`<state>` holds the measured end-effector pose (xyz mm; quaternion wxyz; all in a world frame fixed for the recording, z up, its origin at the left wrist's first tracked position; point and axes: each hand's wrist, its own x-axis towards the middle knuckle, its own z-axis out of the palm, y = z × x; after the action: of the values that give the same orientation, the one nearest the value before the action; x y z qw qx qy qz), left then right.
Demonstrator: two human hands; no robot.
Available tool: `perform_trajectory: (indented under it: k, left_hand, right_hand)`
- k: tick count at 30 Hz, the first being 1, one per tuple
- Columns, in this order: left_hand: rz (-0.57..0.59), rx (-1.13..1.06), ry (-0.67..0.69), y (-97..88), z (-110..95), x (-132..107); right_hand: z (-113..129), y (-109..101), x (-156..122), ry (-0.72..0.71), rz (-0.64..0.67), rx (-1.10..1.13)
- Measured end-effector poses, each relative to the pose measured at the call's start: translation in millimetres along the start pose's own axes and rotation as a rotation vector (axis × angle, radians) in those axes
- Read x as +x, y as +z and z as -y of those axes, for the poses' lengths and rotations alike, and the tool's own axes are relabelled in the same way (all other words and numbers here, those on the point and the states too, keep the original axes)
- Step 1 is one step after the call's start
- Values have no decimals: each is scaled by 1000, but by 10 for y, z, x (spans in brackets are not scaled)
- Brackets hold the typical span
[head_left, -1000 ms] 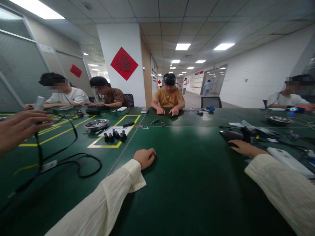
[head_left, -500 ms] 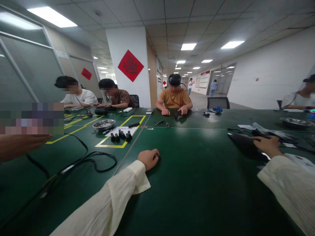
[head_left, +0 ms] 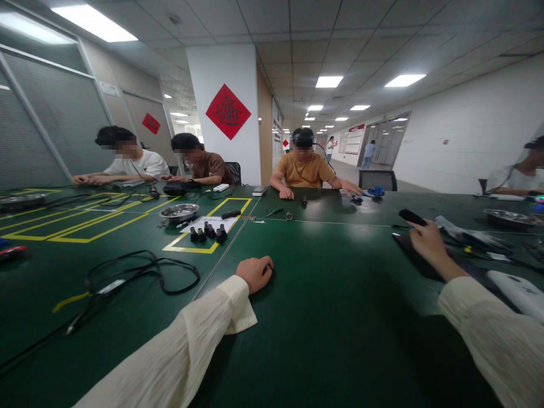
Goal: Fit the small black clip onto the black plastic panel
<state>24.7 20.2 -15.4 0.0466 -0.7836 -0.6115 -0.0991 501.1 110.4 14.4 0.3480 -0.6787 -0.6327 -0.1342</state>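
Observation:
My left hand rests on the green table as a loose fist, with nothing visible in it. My right hand is raised a little above the table at the right, its fingers closed on a small black object held up at the fingertips. Below that hand lies a flat black pad. Both arms wear cream sleeves.
A coiled black cable lies at the left. Several small black parts and a metal bowl sit inside a yellow taped frame. Tools clutter the table's right side, with a white device. Several people sit around the table.
My right hand has lifted off the black pad and now holds a small black object up. The other person's hand at the far left has left view. My left hand stayed put.

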Motion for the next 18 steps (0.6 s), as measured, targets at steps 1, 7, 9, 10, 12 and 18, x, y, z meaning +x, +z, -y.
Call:
perform_trajectory:
  k: [1, 7, 9, 10, 12, 18]
  left_hand:
    - [-5, -10, -10, 0, 1, 0]
    - [-108, -193, -160, -22, 38, 1]
    - [-186, -345, -220, -19, 77, 16]
    - [-235, -439, -249, -12, 103, 27]
    - [-323, -613, -298, 13, 159, 53]
    - [-388, -756, -403, 107, 287, 125]
  right_hand:
    - [196, 59, -28, -40, 10, 20]
    - [1630, 266, -677, -617, 299, 497]
    - [2019, 231, -961, -703, 471, 593]
    - [2171, 200, -1088, -734, 543, 623]
    - [2393, 119, -1295, -795, 660, 666]
    - [2589, -205, -1651, -975, 821, 644]
